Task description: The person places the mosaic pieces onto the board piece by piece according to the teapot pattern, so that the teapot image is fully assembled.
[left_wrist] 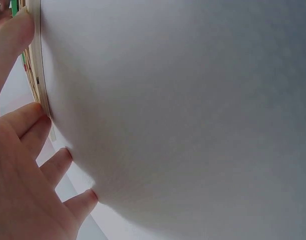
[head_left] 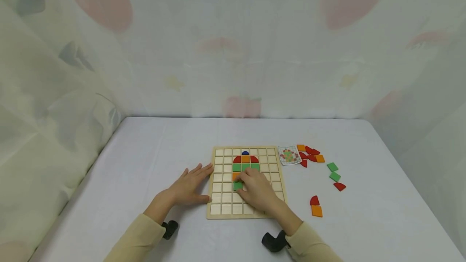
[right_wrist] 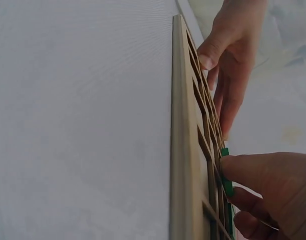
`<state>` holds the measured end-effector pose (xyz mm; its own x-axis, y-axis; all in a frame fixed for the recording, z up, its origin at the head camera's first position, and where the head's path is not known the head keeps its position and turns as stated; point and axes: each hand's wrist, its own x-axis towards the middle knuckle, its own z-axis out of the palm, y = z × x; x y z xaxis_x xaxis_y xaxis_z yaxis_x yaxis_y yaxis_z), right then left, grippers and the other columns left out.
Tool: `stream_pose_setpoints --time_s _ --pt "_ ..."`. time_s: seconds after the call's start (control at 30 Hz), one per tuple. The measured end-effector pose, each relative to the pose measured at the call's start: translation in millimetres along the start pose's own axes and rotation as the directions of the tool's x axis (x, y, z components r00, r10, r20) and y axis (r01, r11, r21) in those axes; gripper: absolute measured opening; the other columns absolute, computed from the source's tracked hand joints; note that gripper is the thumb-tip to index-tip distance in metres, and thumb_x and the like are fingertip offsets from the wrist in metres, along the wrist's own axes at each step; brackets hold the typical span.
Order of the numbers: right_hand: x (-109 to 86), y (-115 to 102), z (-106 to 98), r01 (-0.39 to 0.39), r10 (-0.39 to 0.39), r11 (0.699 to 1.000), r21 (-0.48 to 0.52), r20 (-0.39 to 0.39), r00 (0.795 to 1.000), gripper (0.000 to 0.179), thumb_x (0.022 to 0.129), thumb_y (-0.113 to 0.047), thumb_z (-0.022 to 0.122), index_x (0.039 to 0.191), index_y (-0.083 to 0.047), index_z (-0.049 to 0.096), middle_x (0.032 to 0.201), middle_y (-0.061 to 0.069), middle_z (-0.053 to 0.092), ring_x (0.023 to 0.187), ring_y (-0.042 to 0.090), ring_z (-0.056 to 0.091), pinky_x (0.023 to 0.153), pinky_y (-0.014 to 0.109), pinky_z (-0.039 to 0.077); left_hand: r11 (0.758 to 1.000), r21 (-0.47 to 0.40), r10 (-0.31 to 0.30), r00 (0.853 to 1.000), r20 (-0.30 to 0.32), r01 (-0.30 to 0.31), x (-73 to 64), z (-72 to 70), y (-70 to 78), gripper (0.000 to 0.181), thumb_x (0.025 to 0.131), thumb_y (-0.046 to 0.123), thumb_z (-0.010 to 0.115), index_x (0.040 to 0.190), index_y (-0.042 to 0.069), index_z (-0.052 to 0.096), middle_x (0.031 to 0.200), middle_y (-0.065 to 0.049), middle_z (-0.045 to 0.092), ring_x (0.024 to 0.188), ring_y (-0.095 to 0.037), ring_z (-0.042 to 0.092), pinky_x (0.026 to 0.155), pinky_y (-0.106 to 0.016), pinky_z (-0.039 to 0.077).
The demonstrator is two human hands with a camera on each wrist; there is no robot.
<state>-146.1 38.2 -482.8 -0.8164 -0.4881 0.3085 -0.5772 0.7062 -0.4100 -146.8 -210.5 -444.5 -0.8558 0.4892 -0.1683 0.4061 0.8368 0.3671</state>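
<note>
A wooden grid board [head_left: 226, 216] lies on the white table. My left hand [head_left: 188, 188] rests beside its left edge, fingers straight and spread, with thumb and fingertips touching the frame. Over the middle of the board, my right hand [head_left: 259, 190] pinches a green square tile [head_left: 238, 186] at a cell below an orange square [head_left: 236, 176]. In the right wrist view the green tile [right_wrist: 227, 175] stands partly above the grid ridges. Higher up sit a row of green squares [head_left: 237, 167], red quarter-rounds [head_left: 237, 159] around an orange square [head_left: 245, 159], and a blue half-round [head_left: 245, 153]. My right hand hides some cells.
A pattern card [head_left: 289, 155] touches the board's upper right side. Several loose red and orange pieces [head_left: 311, 158] lie beside it. Further right are two green squares [head_left: 332, 167] and a red piece [head_left: 339, 186]. Nearer lie a red quarter-round [head_left: 314, 200] and an orange square [head_left: 316, 211].
</note>
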Motion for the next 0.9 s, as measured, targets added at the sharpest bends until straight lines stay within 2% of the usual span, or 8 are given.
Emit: stream_pose_setpoints --time_s 0.9 --pt "0.9 0.2 1.8 0.016 -0.016 1.0 -0.018 0.001 1.0 0.023 0.076 -0.025 0.074 0.096 -0.019 0.066 0.092 -0.004 0.057 0.086 0.014 0.053 0.074 0.031 0.045 1.0 -0.001 -0.008 1.0 0.003 0.008 1.0 1.8 -2.1 0.088 0.076 0.041 0.072 0.146 0.012 0.028 0.152 -0.004 0.024 0.139 -0.034 0.019 0.106 -0.064 0.014"
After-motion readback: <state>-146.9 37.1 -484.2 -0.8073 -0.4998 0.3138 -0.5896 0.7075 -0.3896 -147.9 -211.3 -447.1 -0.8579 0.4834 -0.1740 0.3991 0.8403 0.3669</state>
